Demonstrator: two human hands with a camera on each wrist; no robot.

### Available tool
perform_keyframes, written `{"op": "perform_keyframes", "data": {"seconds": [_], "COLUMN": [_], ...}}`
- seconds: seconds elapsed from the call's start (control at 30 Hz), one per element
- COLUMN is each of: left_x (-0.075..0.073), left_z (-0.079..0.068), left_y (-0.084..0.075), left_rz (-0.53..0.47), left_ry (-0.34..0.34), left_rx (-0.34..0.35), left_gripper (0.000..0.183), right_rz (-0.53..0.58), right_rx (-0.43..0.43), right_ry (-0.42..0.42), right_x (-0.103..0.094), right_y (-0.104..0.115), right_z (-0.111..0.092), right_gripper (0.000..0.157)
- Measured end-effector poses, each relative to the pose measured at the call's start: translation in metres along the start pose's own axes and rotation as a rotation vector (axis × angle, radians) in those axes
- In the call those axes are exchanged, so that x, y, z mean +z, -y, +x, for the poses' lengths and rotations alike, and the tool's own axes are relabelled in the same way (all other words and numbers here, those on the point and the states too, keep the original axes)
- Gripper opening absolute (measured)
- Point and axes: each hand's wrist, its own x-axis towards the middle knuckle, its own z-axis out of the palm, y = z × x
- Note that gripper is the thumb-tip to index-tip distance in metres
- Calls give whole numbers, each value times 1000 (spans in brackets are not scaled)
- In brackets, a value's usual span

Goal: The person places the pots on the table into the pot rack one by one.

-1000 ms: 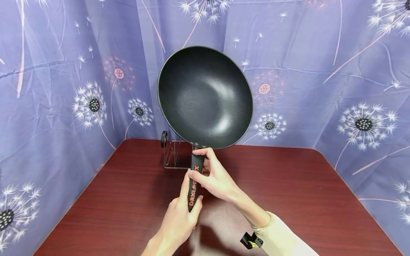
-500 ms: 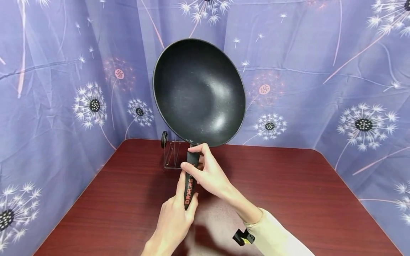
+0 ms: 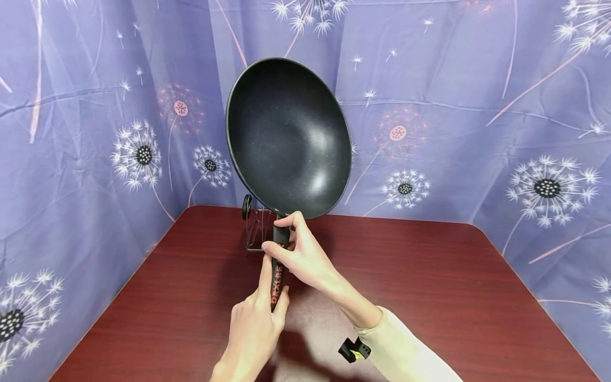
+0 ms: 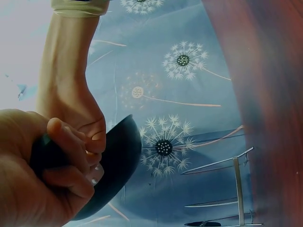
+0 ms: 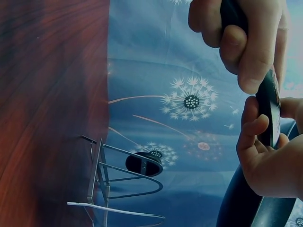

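A black wok [image 3: 286, 138] is held up above the table, its dark hollow facing me and its handle [image 3: 277, 281] pointing down with orange lettering. My left hand [image 3: 253, 323] grips the handle's lower end, fingers curled round it in the left wrist view. Higher up, near the bowl, my right hand [image 3: 305, 254] pinches the handle between thumb and fingers. In the right wrist view the left hand [image 5: 255, 42] and right hand [image 5: 270, 151] sit one after the other along the handle. The wok's bowl [image 4: 118, 161] is partly hidden behind the hands in the left wrist view.
A wire rack [image 3: 258, 233] stands on the red-brown table [image 3: 429, 292] behind the handle, partly covered by the wok. A round black lid-like piece [image 5: 143, 164] is at the rack. Blue dandelion-print curtains [image 3: 453, 132] enclose the table's back and sides.
Both hands and the wok have shifted left, and the wok has risen slightly. The bowl has turned, so its opening looks narrower. Both hands keep their hold on the handle.
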Motion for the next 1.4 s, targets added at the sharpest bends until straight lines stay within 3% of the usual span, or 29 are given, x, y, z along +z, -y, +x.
{"op": "perform_keyframes", "data": {"seconds": [0.27,0.7,0.9,1.07,1.23,1.4], "left_x": [-3,-9,-9,-6,-3,-2], "left_z": [-1,-3,-7,-9,-11,-13], "left_y": [-1,-6,-6,-5,-4,-4], "left_rz": [-6,-101,-213,-335,-323,-335], "left_ry": [-25,-4,-16,-38,-119,-135], "left_rx": [-47,-308,-374,-365,-287,-277], "left_gripper": [81,82,83,86,85,83], "right_rz": [25,96,100,121,135,111], "right_rx": [8,7,-45,-93,-115,-136], "right_ry": [16,72,104,152,190,200], "right_x": [5,12,15,14,14,15], "right_y": [-2,-3,-5,-8,-10,-16], "right_z": [4,6,7,8,9,11], "right_gripper": [37,38,36,34,33,34]}}
